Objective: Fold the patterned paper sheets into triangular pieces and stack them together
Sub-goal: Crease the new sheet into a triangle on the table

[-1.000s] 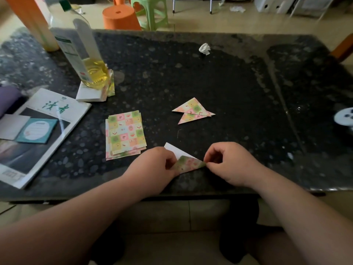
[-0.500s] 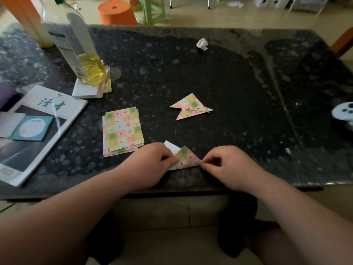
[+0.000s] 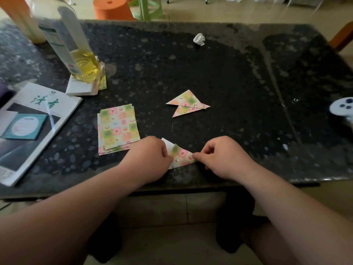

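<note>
Where the sheet lies: half-folded sheet [image 3: 181, 156] at the near edge of the table [image 3: 229, 73], between both hands
Left hand [image 3: 150, 159]: fingers curled, gripping its left side
Right hand [image 3: 223, 157]: pinches its right corner
Folded triangles [image 3: 188, 104]: two, overlapping, farther back

The dark speckled table [image 3: 229, 73] carries two folded triangles [image 3: 188, 103] near its middle. A half-folded sheet [image 3: 182, 154] lies at 6 o'clock, the stack of patterned sheets [image 3: 118, 127] at 8, a magazine [image 3: 38, 115] at 9, a white pad [image 3: 78, 88] under an oil bottle [image 3: 65, 41] at 10, and a crumpled paper ball [image 3: 199, 39] at 12.
</note>
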A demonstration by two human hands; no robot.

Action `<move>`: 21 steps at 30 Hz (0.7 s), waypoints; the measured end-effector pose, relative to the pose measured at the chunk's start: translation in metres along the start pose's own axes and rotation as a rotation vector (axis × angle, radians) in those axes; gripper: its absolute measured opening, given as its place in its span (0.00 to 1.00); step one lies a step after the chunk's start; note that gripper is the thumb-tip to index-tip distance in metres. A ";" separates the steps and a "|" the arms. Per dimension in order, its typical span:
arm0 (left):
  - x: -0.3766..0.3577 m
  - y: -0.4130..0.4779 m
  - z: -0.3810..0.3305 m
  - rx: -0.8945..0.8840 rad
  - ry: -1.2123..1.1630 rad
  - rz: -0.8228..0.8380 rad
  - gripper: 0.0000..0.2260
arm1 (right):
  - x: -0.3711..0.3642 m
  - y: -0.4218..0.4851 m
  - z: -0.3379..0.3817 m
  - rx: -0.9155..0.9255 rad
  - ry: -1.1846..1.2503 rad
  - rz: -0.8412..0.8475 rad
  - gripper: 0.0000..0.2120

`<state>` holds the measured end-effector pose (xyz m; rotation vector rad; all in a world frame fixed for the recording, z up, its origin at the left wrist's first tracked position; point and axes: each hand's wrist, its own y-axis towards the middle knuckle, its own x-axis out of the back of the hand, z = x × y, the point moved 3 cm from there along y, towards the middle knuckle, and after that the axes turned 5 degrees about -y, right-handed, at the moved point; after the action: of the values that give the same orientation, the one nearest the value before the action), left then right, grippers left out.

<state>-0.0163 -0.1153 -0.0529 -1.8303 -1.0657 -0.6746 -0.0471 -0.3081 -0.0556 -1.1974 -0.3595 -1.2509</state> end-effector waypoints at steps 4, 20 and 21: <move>-0.002 0.003 0.000 0.019 0.034 0.006 0.12 | -0.003 0.002 0.002 -0.030 -0.017 -0.017 0.13; -0.003 0.011 0.001 0.066 0.109 0.064 0.12 | -0.005 0.002 0.005 -0.078 -0.029 -0.061 0.12; -0.003 0.011 0.001 0.063 0.112 0.067 0.12 | -0.005 0.003 0.005 -0.082 -0.026 -0.056 0.12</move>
<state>-0.0078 -0.1182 -0.0602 -1.7462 -0.9379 -0.6874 -0.0446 -0.3014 -0.0592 -1.2824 -0.3662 -1.3098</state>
